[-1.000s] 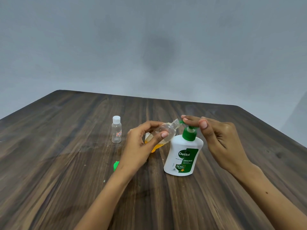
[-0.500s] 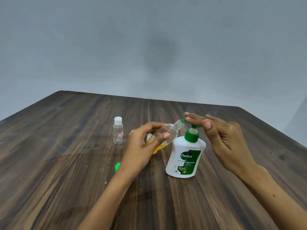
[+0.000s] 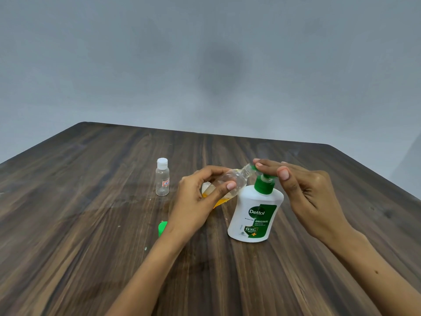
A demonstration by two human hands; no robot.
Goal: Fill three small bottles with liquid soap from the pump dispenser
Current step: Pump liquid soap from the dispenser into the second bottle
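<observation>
clear plastic bottle (image 3: pixel 232 182) tilted, gripped by curled left hand (image 3: pixel 200 199); right hand (image 3: pixel 303 190) straight fingers (image 3: pixel 265 165) pressing green pump (image 3: pixel 264 179).

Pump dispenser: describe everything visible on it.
The pump dispenser is a white plastic bottle with a green pump head and a green-and-white Dettol Original label. It stands upright on the wooden table. The right hand rests straight fingers on the pump top. The left hand tilts a small clear bottle to its spout.
</observation>
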